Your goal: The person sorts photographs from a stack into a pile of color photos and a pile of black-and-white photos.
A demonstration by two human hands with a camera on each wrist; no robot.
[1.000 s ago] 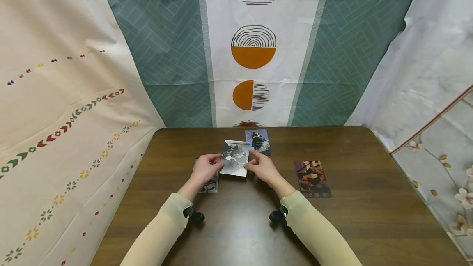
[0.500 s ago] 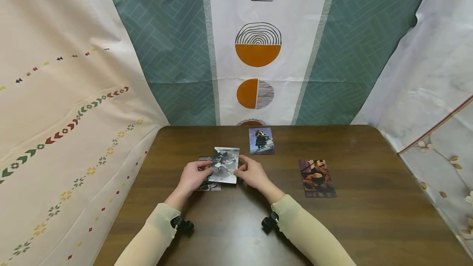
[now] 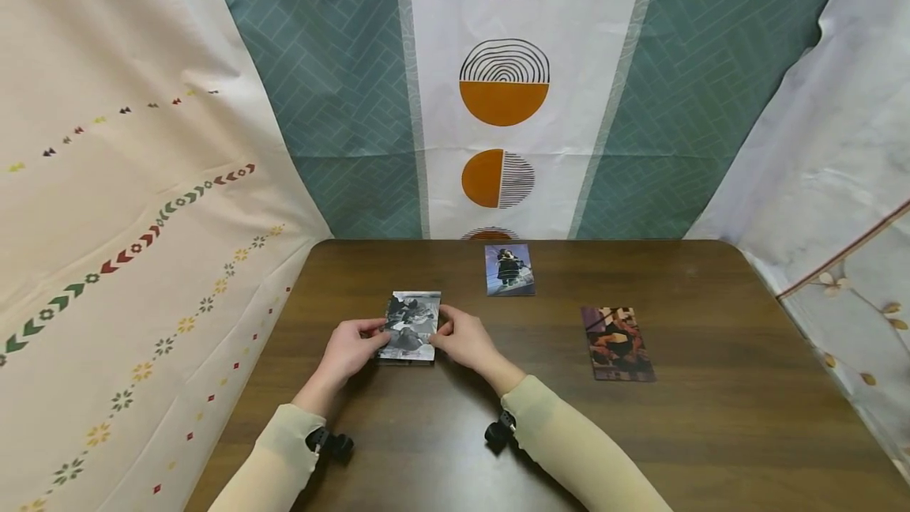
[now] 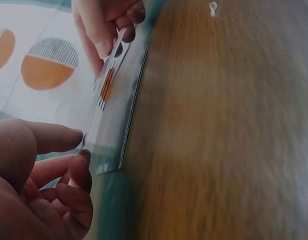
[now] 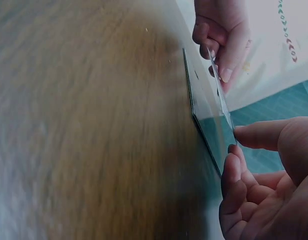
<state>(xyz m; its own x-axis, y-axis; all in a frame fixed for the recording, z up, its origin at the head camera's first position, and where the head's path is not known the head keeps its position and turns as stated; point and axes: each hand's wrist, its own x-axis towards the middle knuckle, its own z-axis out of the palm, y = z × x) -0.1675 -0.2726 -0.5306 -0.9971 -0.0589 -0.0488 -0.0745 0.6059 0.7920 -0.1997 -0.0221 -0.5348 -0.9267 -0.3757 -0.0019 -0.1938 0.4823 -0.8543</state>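
Both hands pinch a black-and-white photo (image 3: 412, 324) by its two side edges, thumbs on top. My left hand (image 3: 350, 352) has its left edge and my right hand (image 3: 465, 340) its right edge. Underneath lies another photo (image 5: 200, 125), mostly covered in the head view. The wrist views show the held photo (image 4: 106, 85) edge-on, with a narrow gap between it and the glossy photo on the table. Its lower side shows a thin dark edge (image 3: 408, 363) in the head view.
A bluish photo of a dark-clad figure (image 3: 509, 269) lies near the back edge of the brown wooden table (image 3: 711, 433). A reddish-brown photo (image 3: 618, 344) lies to the right. Patterned cloths hang behind and at both sides.
Both hands have carried the black-and-white photo leftward and nearer, from beside the bluish photo to over the photo at the left, which it now mostly hides.
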